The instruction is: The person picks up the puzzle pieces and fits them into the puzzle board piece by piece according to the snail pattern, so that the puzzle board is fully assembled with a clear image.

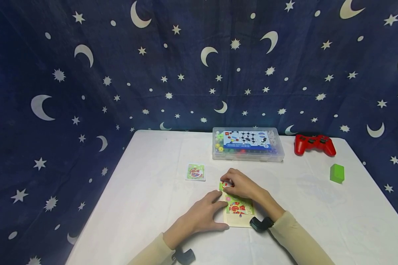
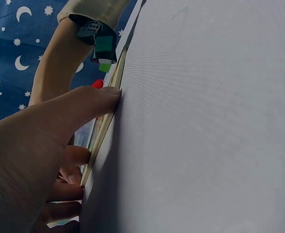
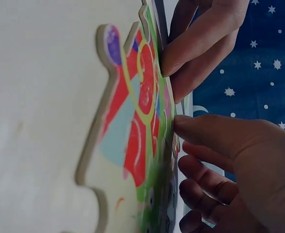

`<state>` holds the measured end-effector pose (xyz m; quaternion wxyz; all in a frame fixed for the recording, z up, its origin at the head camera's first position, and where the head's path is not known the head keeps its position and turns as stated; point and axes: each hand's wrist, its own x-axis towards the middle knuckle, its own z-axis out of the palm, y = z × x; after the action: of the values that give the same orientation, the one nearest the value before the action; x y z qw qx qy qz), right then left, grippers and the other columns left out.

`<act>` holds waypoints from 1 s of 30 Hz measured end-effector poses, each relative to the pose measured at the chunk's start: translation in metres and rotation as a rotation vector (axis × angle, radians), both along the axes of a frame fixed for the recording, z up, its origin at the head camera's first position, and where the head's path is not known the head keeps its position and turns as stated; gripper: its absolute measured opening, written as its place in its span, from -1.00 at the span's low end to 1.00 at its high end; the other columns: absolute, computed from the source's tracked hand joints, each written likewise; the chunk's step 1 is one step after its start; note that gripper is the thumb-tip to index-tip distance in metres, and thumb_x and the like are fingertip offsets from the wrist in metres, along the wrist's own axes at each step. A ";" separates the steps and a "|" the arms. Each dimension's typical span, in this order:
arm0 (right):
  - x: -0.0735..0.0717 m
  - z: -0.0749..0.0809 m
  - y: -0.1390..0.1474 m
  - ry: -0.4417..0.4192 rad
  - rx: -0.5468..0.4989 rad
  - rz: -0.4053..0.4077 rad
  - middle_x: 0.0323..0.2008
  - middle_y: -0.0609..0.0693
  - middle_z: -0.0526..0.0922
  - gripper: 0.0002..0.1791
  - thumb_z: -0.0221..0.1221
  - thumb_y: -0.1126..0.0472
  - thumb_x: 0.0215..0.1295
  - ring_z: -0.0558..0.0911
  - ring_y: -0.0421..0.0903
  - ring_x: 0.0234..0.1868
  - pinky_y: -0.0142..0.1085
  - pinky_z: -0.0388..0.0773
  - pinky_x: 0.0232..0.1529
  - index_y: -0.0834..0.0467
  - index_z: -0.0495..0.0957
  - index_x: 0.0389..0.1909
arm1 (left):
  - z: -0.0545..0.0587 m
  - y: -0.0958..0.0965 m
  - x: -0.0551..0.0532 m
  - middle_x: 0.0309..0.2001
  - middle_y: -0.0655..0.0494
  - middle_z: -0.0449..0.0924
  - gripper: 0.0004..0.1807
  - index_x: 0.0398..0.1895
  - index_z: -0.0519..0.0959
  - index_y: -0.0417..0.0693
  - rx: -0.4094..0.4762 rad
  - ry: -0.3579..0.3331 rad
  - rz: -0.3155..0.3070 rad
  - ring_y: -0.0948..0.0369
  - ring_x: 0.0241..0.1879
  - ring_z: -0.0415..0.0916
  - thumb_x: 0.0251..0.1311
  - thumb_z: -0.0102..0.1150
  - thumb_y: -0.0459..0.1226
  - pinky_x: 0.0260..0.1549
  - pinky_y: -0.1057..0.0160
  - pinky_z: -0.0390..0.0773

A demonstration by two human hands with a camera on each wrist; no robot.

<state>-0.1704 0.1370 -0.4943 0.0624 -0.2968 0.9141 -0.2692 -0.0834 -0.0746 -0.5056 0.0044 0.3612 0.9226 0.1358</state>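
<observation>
A wooden jigsaw board (image 1: 239, 221) lies on the white table, with a red character on a green picture in its upper part and bare wood below. My left hand (image 1: 203, 212) is spread along the board's left side, thumb near the lower corner and fingertips touching the upper left edge. At the board's far edge, my right hand (image 1: 240, 184) pinches a small green-and-red puzzle piece (image 1: 221, 186), partly hidden by its fingers. The right wrist view shows the picture pieces (image 3: 141, 104) from close up, with a wavy cut edge above bare wood.
A square picture card (image 1: 195, 172) lies beyond the left hand. Behind the board stands a clear plastic box (image 1: 248, 156) of coloured beads with a blue label. Further right are a red game controller (image 1: 314, 143) and a green block (image 1: 337, 173). A star-patterned curtain (image 1: 185, 62) hangs behind the table.
</observation>
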 end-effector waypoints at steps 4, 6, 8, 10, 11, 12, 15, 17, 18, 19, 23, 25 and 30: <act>0.000 0.002 -0.002 -0.012 0.016 0.000 -0.22 -0.12 0.52 -0.63 0.34 0.14 0.20 0.40 -0.24 -0.24 -0.36 0.43 -0.19 0.13 0.68 0.03 | 0.000 0.000 0.000 0.41 -0.02 0.36 -0.23 0.28 0.55 0.18 -0.001 -0.010 0.004 0.07 0.46 0.28 0.06 0.26 0.34 0.31 0.18 0.50; -0.001 0.002 -0.002 -0.015 0.022 0.002 -0.22 -0.11 0.51 -0.64 0.34 0.14 0.19 0.39 -0.23 -0.24 -0.36 0.43 -0.18 0.13 0.68 0.02 | 0.000 0.000 0.000 0.42 -0.02 0.36 -0.23 0.29 0.55 0.18 -0.001 -0.014 0.005 0.06 0.46 0.28 0.06 0.26 0.34 0.31 0.17 0.50; -0.001 0.003 -0.002 -0.016 0.030 0.002 -0.21 -0.11 0.51 -0.65 0.34 0.14 0.19 0.40 -0.22 -0.23 -0.35 0.43 -0.17 0.12 0.68 0.01 | 0.000 0.000 0.000 0.42 -0.02 0.36 -0.23 0.29 0.55 0.18 -0.002 -0.012 0.005 0.06 0.47 0.27 0.06 0.25 0.34 0.31 0.17 0.51; -0.001 0.003 -0.003 -0.014 0.040 -0.001 -0.20 -0.10 0.52 -0.64 0.34 0.14 0.20 0.40 -0.21 -0.21 -0.32 0.44 -0.16 0.13 0.68 0.02 | 0.000 0.000 0.000 0.42 -0.02 0.36 -0.23 0.29 0.55 0.18 -0.004 -0.010 0.005 0.06 0.47 0.27 0.06 0.26 0.34 0.31 0.17 0.51; -0.001 0.003 -0.003 -0.014 0.046 -0.006 -0.19 -0.09 0.53 -0.63 0.35 0.13 0.19 0.40 -0.20 -0.20 -0.31 0.45 -0.14 0.14 0.67 0.02 | 0.000 0.000 0.000 0.42 -0.01 0.36 -0.23 0.28 0.55 0.18 -0.004 -0.009 0.005 0.06 0.46 0.28 0.06 0.26 0.34 0.31 0.18 0.50; -0.001 0.003 -0.003 -0.014 0.052 -0.009 -0.18 -0.09 0.53 -0.62 0.35 0.13 0.19 0.41 -0.19 -0.19 -0.29 0.46 -0.12 0.14 0.67 0.02 | 0.000 0.000 0.000 0.41 -0.01 0.36 -0.23 0.28 0.55 0.18 -0.004 -0.009 0.005 0.07 0.46 0.28 0.06 0.26 0.34 0.31 0.18 0.51; -0.001 0.004 -0.004 -0.018 0.068 -0.022 -0.16 -0.08 0.54 -0.62 0.37 0.11 0.19 0.44 -0.17 -0.14 -0.21 0.50 -0.06 0.14 0.66 0.01 | 0.000 0.000 0.000 0.41 -0.01 0.37 -0.23 0.28 0.55 0.18 -0.005 -0.007 0.005 0.08 0.46 0.28 0.05 0.27 0.34 0.30 0.19 0.51; -0.001 0.004 -0.004 -0.030 0.068 -0.029 -0.15 -0.08 0.54 -0.64 0.37 0.10 0.19 0.45 -0.16 -0.12 -0.18 0.51 -0.01 0.13 0.66 -0.02 | 0.001 0.000 0.000 0.41 -0.01 0.37 -0.23 0.28 0.55 0.18 -0.003 -0.008 0.006 0.08 0.46 0.28 0.05 0.27 0.33 0.30 0.19 0.51; -0.002 0.005 -0.004 -0.037 0.063 -0.030 -0.16 -0.09 0.54 -0.65 0.38 0.10 0.19 0.45 -0.16 -0.11 -0.18 0.52 -0.01 0.13 0.66 -0.03 | 0.001 0.000 0.000 0.41 -0.01 0.37 -0.23 0.28 0.55 0.18 -0.003 -0.007 0.006 0.08 0.46 0.28 0.05 0.27 0.33 0.30 0.19 0.51; -0.002 0.005 -0.004 -0.046 0.058 -0.032 -0.17 -0.09 0.54 -0.67 0.38 0.11 0.18 0.45 -0.16 -0.12 -0.18 0.52 -0.01 0.12 0.66 -0.05 | 0.000 0.000 0.000 0.41 -0.01 0.37 -0.23 0.28 0.55 0.18 -0.003 -0.006 0.006 0.08 0.46 0.29 0.05 0.27 0.33 0.30 0.19 0.51; -0.004 0.004 -0.003 -0.064 0.032 -0.035 -0.22 -0.09 0.52 -0.68 0.39 0.12 0.15 0.45 -0.17 -0.15 -0.23 0.51 -0.04 0.14 0.65 -0.09 | 0.000 -0.001 0.001 0.40 -0.01 0.37 -0.24 0.28 0.55 0.18 0.000 0.004 0.002 0.09 0.45 0.29 0.06 0.27 0.33 0.29 0.21 0.52; -0.005 0.003 -0.003 -0.069 0.021 -0.041 -0.24 -0.08 0.50 -0.68 0.40 0.12 0.12 0.43 -0.17 -0.16 -0.25 0.50 -0.06 0.13 0.63 -0.12 | 0.000 0.000 0.001 0.40 -0.01 0.37 -0.24 0.27 0.56 0.17 0.003 0.007 -0.001 0.09 0.45 0.29 0.06 0.27 0.33 0.29 0.21 0.52; -0.006 0.003 -0.005 -0.083 -0.008 -0.064 -0.25 -0.10 0.50 -0.67 0.43 0.16 0.06 0.43 -0.16 -0.13 -0.25 0.47 -0.04 0.09 0.57 -0.17 | 0.000 -0.001 0.000 0.41 -0.02 0.36 -0.23 0.28 0.55 0.17 0.007 -0.010 -0.001 0.07 0.46 0.28 0.07 0.26 0.33 0.32 0.18 0.50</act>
<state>-0.1769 0.1324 -0.4917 0.0904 -0.2562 0.9186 -0.2868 -0.0833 -0.0753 -0.5055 0.0078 0.3608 0.9219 0.1409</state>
